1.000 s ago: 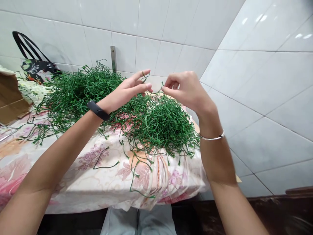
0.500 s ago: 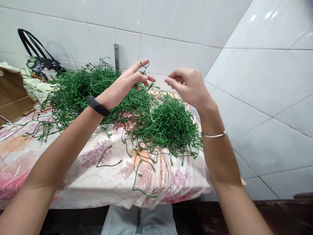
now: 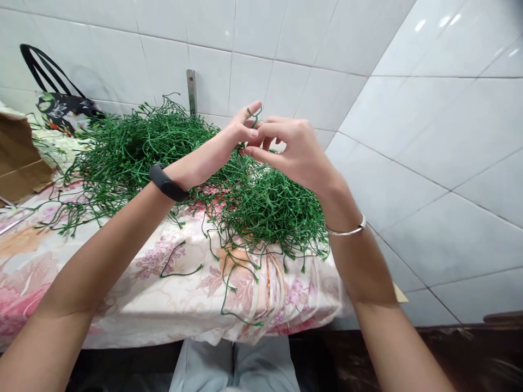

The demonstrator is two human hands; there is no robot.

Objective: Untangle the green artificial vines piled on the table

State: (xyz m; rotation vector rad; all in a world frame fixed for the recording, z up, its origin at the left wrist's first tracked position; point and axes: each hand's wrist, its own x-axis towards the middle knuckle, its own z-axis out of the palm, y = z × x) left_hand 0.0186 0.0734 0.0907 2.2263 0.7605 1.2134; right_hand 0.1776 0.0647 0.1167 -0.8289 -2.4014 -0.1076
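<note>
My left hand (image 3: 223,144), with a black band on its wrist, is raised over the green heap. It grips a thin green artificial stem (image 3: 256,118) that loops near the raised index finger. My right hand (image 3: 296,149), a silver bangle at its wrist, meets the left fingertips. Its thumb and fingers are closed in a pinch where a bit of green shows below the left thumb. Overlapping fingers hide most of the held stem. Beneath both hands lie a large tangled pile of green stems (image 3: 134,144) and a smaller pile (image 3: 281,209).
A floral cloth (image 3: 163,305) covers the table. Loose stems (image 3: 182,273) lie near its front edge. At the left are a cardboard box (image 3: 20,158), white flowers (image 3: 61,147) and a black floral bag (image 3: 67,111). White tiled walls (image 3: 408,163) rise behind and to the right.
My right hand has moved left and now touches the fingers of my left hand. The left hand has shifted slightly to the right, still with the stem.
</note>
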